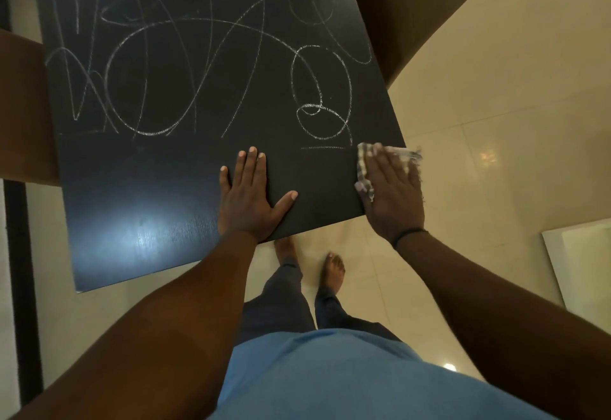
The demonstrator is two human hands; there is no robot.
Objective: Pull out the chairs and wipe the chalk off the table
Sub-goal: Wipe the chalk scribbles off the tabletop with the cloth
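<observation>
A dark table (158,208) fills the left and middle of the view, its top matte black with a soft glare of light on the near left part. White chalk scribbles (205,66) of loops, arcs and zigzags cover the far two thirds of the top; the near band, where the hands are, shows bare dark surface.

The left hand (251,194) lies flat on the table near its near edge, fingers straight and spread, thumb out to the right, holding nothing. The right hand (393,188) presses flat on a pale checked cloth (365,168) at the table's near right corner, fingers straight over it; the cloth's edges show at the fingertips and along the left of the palm, partly hanging past the table's right edge. A thin dark band circles the right wrist.

A brown chair (416,13) stands at the far right, just beside the table's right edge. Another brown chair (23,112) shows at the left edge. The floor (496,122) is glossy cream tile with light reflections. A white-edged panel (582,264) sits at the right. Below, the person's blue shirt, dark trousers and bare feet are visible.
</observation>
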